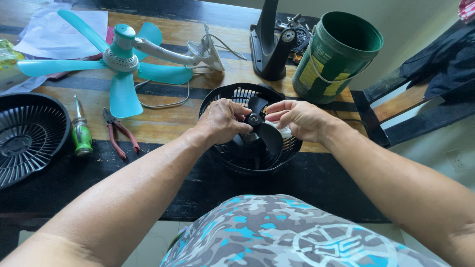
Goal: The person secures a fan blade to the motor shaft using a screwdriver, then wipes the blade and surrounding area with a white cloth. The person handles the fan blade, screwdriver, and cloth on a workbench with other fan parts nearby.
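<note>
- Your left hand (221,121) grasps the black fan blade (264,132) at its hub, over the black rear fan guard (222,99) on the wooden table (163,123).
- Your right hand (299,118) pinches a white cloth (284,131) against the blade.
- Pliers (118,132) and a green screwdriver (81,133) lie left; a teal fan (121,59) sits behind.

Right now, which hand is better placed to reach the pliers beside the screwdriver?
Left, probably. The left hand grips the black fan on the side nearer the pliers; the right hand, pinching a blade, would have to cross over.
</note>
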